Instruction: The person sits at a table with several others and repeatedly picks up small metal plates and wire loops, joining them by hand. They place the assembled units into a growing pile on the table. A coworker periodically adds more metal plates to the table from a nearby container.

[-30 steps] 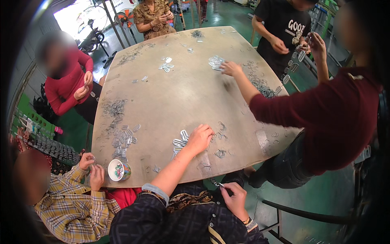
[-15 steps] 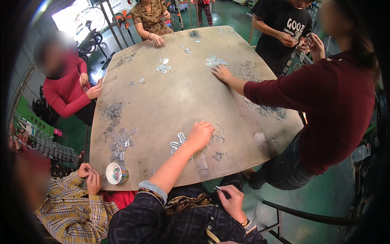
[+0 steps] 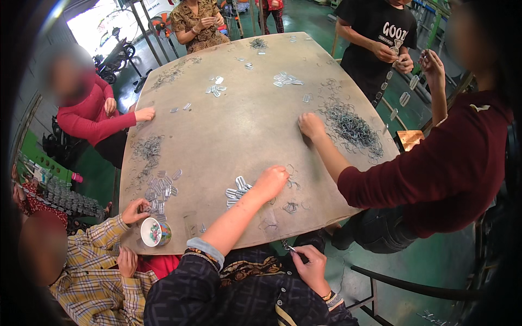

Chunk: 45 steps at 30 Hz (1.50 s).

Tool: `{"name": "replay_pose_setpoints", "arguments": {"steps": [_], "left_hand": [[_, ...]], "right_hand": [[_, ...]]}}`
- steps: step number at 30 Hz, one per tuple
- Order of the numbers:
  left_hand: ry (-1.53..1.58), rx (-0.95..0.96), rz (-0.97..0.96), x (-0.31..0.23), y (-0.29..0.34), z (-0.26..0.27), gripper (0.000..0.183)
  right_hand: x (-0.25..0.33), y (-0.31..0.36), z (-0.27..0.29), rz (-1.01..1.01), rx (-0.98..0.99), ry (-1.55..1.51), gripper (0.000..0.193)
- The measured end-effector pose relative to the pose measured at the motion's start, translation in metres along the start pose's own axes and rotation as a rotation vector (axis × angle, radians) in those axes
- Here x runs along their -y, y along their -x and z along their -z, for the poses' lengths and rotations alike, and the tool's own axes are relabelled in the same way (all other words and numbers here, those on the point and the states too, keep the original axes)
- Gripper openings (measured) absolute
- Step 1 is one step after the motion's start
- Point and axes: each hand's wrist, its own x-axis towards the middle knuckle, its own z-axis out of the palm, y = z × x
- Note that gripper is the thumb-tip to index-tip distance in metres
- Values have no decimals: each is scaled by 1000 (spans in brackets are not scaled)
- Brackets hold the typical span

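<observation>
My left hand [image 3: 273, 182] reaches over the tabletop with its fingers bent together, touching the edge of a scatter of thin curved wire rings [image 3: 294, 183]. What its fingertips hold, if anything, is hidden. Beside its wrist lies a pile of flat oval slotted metal links [image 3: 237, 190]. Below the near table edge, my right hand [image 3: 311, 266] is closed in a pinch on a short piece of metal chain [image 3: 287, 246], which sticks out past the fingers toward the table. A small cluster of wire rings [image 3: 291, 207] lies between my two hands.
On the table [image 3: 228, 130], a paper cup [image 3: 157, 232] of small coloured pieces stands at the near left beside metal links [image 3: 162, 187]. A large heap of wire rings [image 3: 353, 129] lies at right. Co-workers surround the table; one maroon-sleeved arm [image 3: 375, 174] reaches in. A dark rail [image 3: 413, 285] runs at lower right.
My left hand has shifted slightly right; my right hand stays nearly still. The maroon-sleeved worker's hand has drawn back from the far links. The plaid-sleeved worker's hand has moved to the links by the cup.
</observation>
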Motion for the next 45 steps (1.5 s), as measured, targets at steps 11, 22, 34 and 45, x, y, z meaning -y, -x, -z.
{"name": "replay_pose_setpoints", "arguments": {"steps": [11,22,34,45], "left_hand": [[-274,47,-116,-6,1,-19,7],[-157,150,111,5,-16,1,9],[-309,70,-82,13,-35,-37,9],[946,83,448,-39,91,76,9]], "right_hand": [[3,0,-4,15,-6,-18,11],[-6,7,-7,33,-24,-2,10],[-9,8,-7,23,-19,25,10],[-9,4,-19,36,2,24,9]]}}
